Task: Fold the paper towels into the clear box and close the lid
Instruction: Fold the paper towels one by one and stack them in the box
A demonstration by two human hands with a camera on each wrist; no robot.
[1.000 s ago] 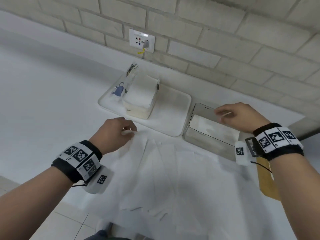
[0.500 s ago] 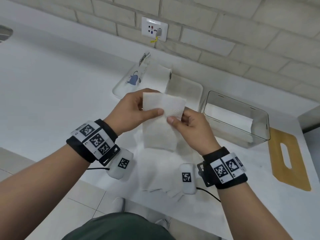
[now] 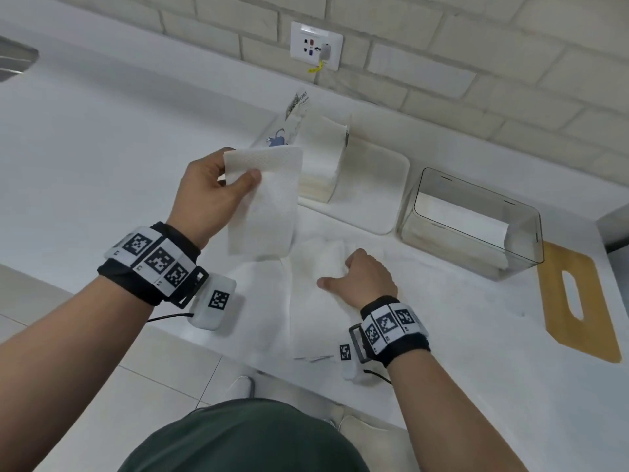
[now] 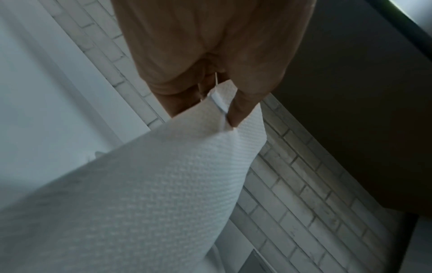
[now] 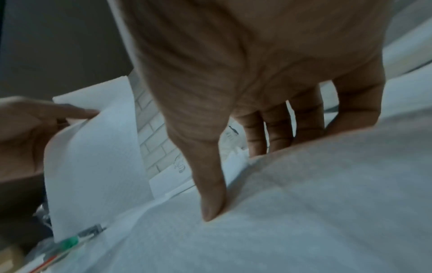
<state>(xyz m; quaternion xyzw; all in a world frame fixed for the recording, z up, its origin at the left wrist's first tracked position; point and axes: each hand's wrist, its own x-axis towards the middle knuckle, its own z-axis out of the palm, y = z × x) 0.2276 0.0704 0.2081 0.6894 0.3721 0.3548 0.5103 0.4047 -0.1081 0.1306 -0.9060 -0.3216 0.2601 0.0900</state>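
Note:
My left hand (image 3: 218,189) holds a folded white paper towel (image 3: 263,206) up above the counter, pinched at its top corner between thumb and fingers (image 4: 236,112). The towel (image 4: 131,194) hangs down from that grip. My right hand (image 3: 360,277) rests on the paper towels spread on the counter (image 3: 306,321), with the thumb (image 5: 210,199) and the other fingers pressed onto the top sheet (image 5: 304,203). The clear box (image 3: 473,226) stands open at the right with a folded towel lying inside. Its wooden lid (image 3: 575,298) lies flat to the right of it.
A white tray (image 3: 377,185) behind the sheets carries an opened pack of paper towels (image 3: 320,158). The brick wall with a socket (image 3: 316,46) runs along the back. The counter's front edge is close to my body, and several sheets hang over it.
My right hand let go of the folded towel and dropped onto the sheets on the counter. My left hand kept the towel and lifted it slightly to the left.

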